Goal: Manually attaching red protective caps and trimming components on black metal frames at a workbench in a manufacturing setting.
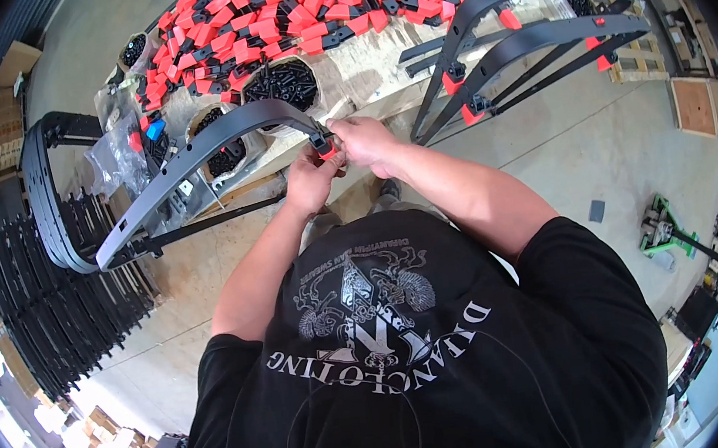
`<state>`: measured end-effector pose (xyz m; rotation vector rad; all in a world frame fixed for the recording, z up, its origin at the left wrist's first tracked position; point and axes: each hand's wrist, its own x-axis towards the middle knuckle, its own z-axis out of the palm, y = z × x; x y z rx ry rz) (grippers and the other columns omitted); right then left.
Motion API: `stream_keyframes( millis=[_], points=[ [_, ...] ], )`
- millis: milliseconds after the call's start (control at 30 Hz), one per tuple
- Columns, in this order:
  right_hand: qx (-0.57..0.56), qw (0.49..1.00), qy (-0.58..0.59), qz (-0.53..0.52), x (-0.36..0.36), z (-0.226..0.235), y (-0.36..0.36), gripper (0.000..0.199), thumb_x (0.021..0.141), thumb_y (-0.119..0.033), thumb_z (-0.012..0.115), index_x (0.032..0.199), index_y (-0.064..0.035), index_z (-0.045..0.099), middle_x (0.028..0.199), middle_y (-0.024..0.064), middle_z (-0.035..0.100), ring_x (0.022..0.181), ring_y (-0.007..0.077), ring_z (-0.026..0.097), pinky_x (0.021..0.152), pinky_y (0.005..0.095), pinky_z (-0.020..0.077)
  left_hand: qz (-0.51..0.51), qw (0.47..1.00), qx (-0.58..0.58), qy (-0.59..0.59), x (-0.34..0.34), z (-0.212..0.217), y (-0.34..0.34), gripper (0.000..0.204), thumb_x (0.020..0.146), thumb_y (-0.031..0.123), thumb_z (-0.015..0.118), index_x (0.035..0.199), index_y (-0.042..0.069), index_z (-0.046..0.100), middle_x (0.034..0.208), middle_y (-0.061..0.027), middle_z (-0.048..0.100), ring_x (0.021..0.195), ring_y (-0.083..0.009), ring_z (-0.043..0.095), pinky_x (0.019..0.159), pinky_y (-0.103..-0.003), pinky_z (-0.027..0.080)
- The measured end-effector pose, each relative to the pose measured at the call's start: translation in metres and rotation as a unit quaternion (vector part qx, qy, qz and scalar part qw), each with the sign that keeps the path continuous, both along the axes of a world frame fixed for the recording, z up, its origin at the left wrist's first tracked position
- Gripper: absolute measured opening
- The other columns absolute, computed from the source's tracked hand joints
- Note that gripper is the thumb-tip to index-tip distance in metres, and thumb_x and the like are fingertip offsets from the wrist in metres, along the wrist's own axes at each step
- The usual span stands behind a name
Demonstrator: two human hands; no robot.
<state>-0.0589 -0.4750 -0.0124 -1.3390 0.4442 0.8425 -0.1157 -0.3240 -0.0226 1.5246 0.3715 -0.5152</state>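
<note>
A curved black metal frame point(219, 137) arches over the front edge of the bench, its right end between my hands. At that end sits a small red-and-black plastic piece point(325, 147). My left hand point(312, 181) is closed around this piece from below, thumb and fingers pinching it. Touching the same frame end from the right is my right hand point(368, 146), its fingers curled together; what they grip, if anything, is hidden. Just behind the frame stand a tub of black bolts point(281, 85) and a second container of small black parts point(225, 161).
A large heap of red-and-black plastic pieces point(293, 16) covers the back of the bench point(361, 79). More curved frames point(524, 45) with red ends rest at the right. Stacked black frames point(46, 200) and bars point(61, 299) stand left. A green pallet jack point(666, 227) is on the floor at right.
</note>
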Motion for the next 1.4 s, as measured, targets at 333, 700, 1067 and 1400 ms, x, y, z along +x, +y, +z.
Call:
stream_keyframes(
  millis=[333,700,1067,1400],
  points=[
    [-0.070,0.998,0.005,0.000,-0.022,-0.063,-0.090,0.043,0.097,-0.042,0.061,0.098,0.0005,0.069,0.073,0.0052,0.062,0.065,0.0166,0.053,0.061,0.0352,0.0445,0.043,0.998,0.021,0.048,0.003,0.003,-0.010,0.022,0.095,0.007,0.067,0.113,-0.002,0.057,0.103,-0.0107,0.066,0.089,-0.0200,0.068,0.073,-0.033,0.059],
    [0.045,0.970,0.221,-0.095,-0.113,-0.129,-0.136,0.031,0.099,-0.037,0.059,0.081,-0.0119,0.053,0.055,-0.0031,0.036,0.044,0.0114,0.030,0.042,0.0324,0.0204,0.099,0.967,0.236,0.004,0.012,-0.012,-0.045,0.013,0.092,0.013,0.067,0.086,0.004,0.061,0.068,-0.0041,0.061,0.053,-0.0122,0.055,0.049,-0.028,0.042],
    [0.032,0.972,0.210,-0.102,-0.126,-0.135,-0.137,0.034,0.101,-0.039,0.057,0.084,-0.0102,0.055,0.059,-0.0010,0.043,0.044,0.0113,0.035,0.041,0.0310,0.0242,0.123,0.956,0.266,0.022,0.021,-0.009,-0.050,0.023,0.090,0.014,0.070,0.076,0.005,0.052,0.059,-0.0036,0.056,0.050,-0.0142,0.055,0.047,-0.034,0.044],
    [-0.076,0.980,-0.181,-0.039,-0.030,-0.062,-0.055,0.051,0.096,-0.045,0.059,0.113,0.0020,0.070,0.101,0.0236,0.071,0.092,0.0325,0.069,0.083,0.0417,0.0519,-0.050,0.980,0.194,0.021,0.021,0.003,-0.019,0.024,0.088,0.014,0.073,0.095,0.000,0.055,0.070,-0.0081,0.066,0.052,-0.0143,0.060,0.049,-0.032,0.049]
  ],
)
